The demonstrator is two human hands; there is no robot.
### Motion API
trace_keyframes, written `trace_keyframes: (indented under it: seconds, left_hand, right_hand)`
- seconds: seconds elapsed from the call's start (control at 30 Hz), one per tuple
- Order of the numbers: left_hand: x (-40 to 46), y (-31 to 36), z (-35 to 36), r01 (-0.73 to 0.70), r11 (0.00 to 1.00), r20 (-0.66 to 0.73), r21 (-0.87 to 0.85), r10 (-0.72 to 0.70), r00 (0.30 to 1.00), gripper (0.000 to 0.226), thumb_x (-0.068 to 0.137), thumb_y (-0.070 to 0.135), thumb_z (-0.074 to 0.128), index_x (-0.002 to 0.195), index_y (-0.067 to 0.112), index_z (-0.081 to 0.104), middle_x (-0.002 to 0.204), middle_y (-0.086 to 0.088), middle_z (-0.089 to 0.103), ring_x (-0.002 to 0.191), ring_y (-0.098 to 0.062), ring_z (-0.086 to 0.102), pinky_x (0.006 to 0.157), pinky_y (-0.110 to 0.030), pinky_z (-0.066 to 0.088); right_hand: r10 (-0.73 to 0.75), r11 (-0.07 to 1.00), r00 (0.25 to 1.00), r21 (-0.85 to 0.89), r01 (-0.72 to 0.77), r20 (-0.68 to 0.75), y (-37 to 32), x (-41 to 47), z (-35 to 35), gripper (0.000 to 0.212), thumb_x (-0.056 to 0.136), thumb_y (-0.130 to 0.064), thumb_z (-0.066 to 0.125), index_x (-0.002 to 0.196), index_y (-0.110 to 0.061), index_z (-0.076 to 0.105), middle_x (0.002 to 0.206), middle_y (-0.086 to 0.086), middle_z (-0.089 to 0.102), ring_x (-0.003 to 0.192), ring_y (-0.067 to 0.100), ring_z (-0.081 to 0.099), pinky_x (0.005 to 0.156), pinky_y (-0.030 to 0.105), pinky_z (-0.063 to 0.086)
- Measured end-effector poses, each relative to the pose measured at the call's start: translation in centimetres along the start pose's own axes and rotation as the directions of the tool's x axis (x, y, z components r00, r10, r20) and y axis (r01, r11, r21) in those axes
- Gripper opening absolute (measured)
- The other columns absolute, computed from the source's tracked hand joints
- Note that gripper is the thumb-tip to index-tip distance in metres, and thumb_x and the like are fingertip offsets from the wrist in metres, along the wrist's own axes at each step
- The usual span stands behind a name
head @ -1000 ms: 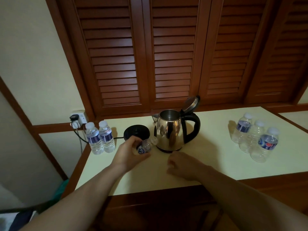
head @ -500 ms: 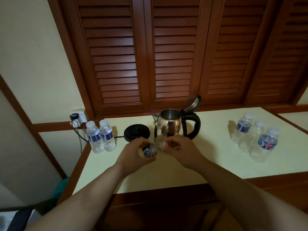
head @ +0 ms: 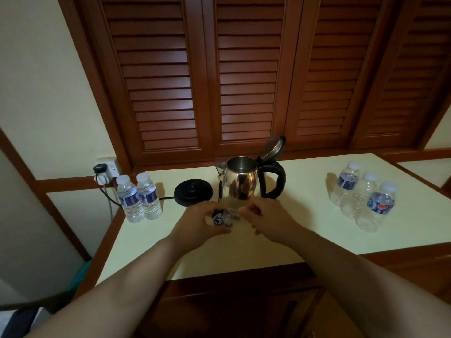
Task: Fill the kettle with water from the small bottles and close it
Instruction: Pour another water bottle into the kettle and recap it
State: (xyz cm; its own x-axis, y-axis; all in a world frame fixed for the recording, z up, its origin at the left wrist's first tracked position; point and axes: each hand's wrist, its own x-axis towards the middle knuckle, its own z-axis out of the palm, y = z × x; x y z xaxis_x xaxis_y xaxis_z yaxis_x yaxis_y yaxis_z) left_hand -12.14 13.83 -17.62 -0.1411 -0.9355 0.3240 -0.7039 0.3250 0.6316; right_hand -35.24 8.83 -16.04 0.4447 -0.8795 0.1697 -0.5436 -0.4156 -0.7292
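- Left hand: fingers curled around a small bottle, tilted.
- Right hand: fingers curled at the bottle's cap end; grip contents indiscernible.
- Kettle: lid raised, on the bench.

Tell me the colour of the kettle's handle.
Black; the kettle handle shows clearly in the head view.

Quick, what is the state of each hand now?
Left hand: holds a small bottle.
Right hand: fingers curled at the bottle's cap end; grip cannot be told.
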Motion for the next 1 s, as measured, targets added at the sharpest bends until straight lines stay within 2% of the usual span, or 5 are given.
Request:
trace_keyframes:
  seconds: [0.07, 0.23, 0.5, 0.77, 1.0]
  left_hand:
    - [0.2, 0.5, 0.1, 0.004, 1.0, 0.011, -0.02, -0.004, 1.0, 0.043, 0.074, 0.036, 0.091, 0.111, 0.042, 0.068, 0.103, 0.022, 0.067, 0.098, 0.001, 0.062, 0.081, -0.016, 0.052]
    - [0.7, 1.7, 0.1, 0.026, 0.996, 0.004, -0.087, -0.026, 1.0, 0.054, 0.075, 0.029, 0.091, 0.107, 0.056, 0.058, 0.103, 0.029, 0.064, 0.101, 0.013, 0.059, 0.081, -0.006, 0.047]
    - [1.6, 2.2, 1.5, -0.014, 0.999, 0.001, -0.052, 0.014, 1.0, 0.055, 0.074, 0.035, 0.091, 0.123, 0.035, 0.067, 0.11, 0.026, 0.062, 0.105, 0.011, 0.057, 0.082, -0.005, 0.046]
    - [2.5, 2.8, 1.1, -0.012, 0.998, 0.072, -0.057, 0.016, 0.997, 0.051, 0.078, 0.037, 0.088, 0.124, 0.041, 0.067, 0.114, 0.02, 0.069, 0.105, 0.003, 0.063, 0.086, -0.014, 0.051]
    - [2.7, 3.7, 1.6, 0.025, 0.995, 0.076, -0.097, -0.018, 0.997, 0.047, 0.078, 0.031, 0.089, 0.12, 0.038, 0.07, 0.106, 0.021, 0.07, 0.099, 0.009, 0.063, 0.079, -0.006, 0.047]
  right_hand:
    - [0.013, 1.0, 1.0, -0.023, -0.014, -0.02, 0.0, 0.0, -0.1, 0.026, 0.104, -0.039, 0.058, 0.095, -0.015, 0.063, 0.08, 0.002, 0.065, 0.066, 0.018, 0.068, 0.062, 0.037, 0.063]
    - [-0.07, 0.992, 0.997, 0.105, 0.068, 0.016, 0.0, -0.7, -2.5, 0.034, 0.1, -0.038, 0.066, 0.127, -0.018, 0.067, 0.104, -0.003, 0.068, 0.085, 0.007, 0.068, 0.064, 0.022, 0.06]
    - [-0.05, 0.999, 0.998, 0.018, 0.05, 0.024, 0.0, -0.8, -4.3, 0.023, 0.101, -0.037, 0.064, 0.108, -0.016, 0.07, 0.09, -0.001, 0.07, 0.077, 0.009, 0.07, 0.061, 0.021, 0.059]
    - [-0.121, 0.991, 0.992, 0.059, 0.119, 0.024, 0.5, -0.8, -6.3, 0.025, 0.088, -0.029, 0.082, 0.112, -0.024, 0.079, 0.098, -0.01, 0.076, 0.091, 0.003, 0.07, 0.083, 0.021, 0.058]
    - [-0.097, 0.995, 0.995, -0.02, 0.098, 0.03, 0.6, -0.6, -6.7, 0.02, 0.091, -0.038, 0.077, 0.105, -0.023, 0.076, 0.094, -0.008, 0.076, 0.083, 0.005, 0.072, 0.08, 0.028, 0.062]
